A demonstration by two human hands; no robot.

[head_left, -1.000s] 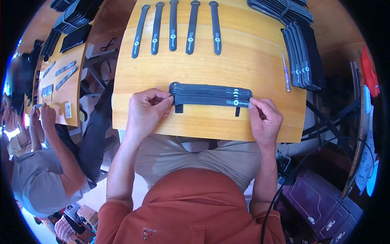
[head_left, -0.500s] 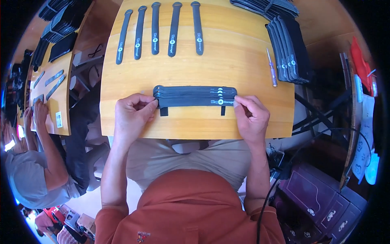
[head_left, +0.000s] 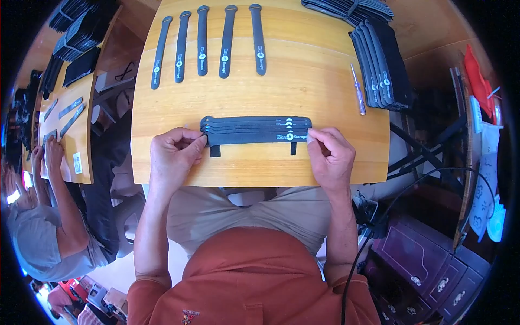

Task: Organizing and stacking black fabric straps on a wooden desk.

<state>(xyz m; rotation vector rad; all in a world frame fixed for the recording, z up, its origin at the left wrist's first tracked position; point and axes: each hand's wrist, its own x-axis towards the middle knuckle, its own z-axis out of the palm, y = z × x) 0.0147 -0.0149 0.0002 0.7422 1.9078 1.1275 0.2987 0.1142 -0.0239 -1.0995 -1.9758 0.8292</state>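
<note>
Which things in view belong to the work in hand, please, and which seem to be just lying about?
Belongs, or likely does: strap stack, pinched by the left hand and right hand; five loose straps; fanned straps; tied bundle.

Apparently lying about: screwdriver, untouched; red object, kind unclear.

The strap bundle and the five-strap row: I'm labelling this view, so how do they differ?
The strap bundle lies crosswise; straps in the five-strap row run front to back. The bundle's straps overlap; the row's lie apart. The left hand and right hand hold the bundle's ends; neither touches the row. Both are dark with pale printing.
</note>
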